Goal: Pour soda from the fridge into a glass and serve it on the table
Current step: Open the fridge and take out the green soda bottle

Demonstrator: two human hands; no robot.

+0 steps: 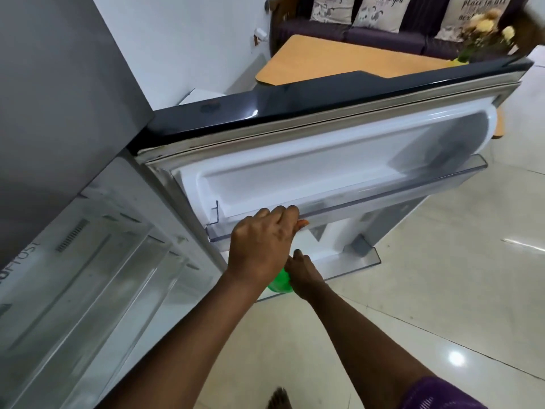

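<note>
Currently the fridge door (339, 113) stands swung wide, its inner side facing the camera, the cabinet's bare clear shelves (97, 276) visible at left. Left hand (259, 246) rests over the front rim of the upper door bin (383, 190), fingers curled on the rim, with something orange (303, 222) showing just past its fingertips; what it is cannot be told. Right hand (303, 273) reaches lower, beneath the left, closed around a green bottle (278, 283) that sits near the lower door bin (365, 258); only a small part of the bottle shows between the two wrists. Beyond the door: a wooden table (339, 57), a dark sofa (383, 33) with cushions, and flowers (486, 28). Floor is pale glossy tile (442, 290).
</note>
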